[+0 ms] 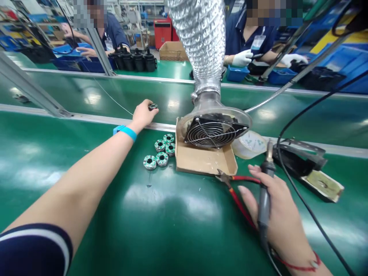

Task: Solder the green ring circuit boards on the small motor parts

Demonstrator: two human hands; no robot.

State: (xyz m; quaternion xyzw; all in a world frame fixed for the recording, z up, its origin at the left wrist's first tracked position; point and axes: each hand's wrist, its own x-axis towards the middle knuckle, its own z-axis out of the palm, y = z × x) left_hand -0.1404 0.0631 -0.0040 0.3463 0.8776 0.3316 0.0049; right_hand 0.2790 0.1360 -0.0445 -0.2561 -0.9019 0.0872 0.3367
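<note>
Stretched out over the far edge of the green bench, my left hand [144, 114] is closed round a small ring-shaped circuit part [153, 107], mostly covered by the fingers. Several similar round coil parts with green circuit boards [161, 158] sit on the bench below it, left of the cardboard tray [198, 166]. In my right hand [283, 211] are a soldering iron [263, 203], its tip pointing up and away, and red-handled diagonal cutters [241, 203]. The cutters' jaws are spread beside the tray's front edge.
A fume fan [214, 132] on a silver duct [198, 38] hangs over the tray. Behind it lies a roll of clear tape [250, 145]. The soldering iron stand with its sponge [322, 184] is at right, near a black cable [299, 191]. Two people work across the conveyor [129, 92].
</note>
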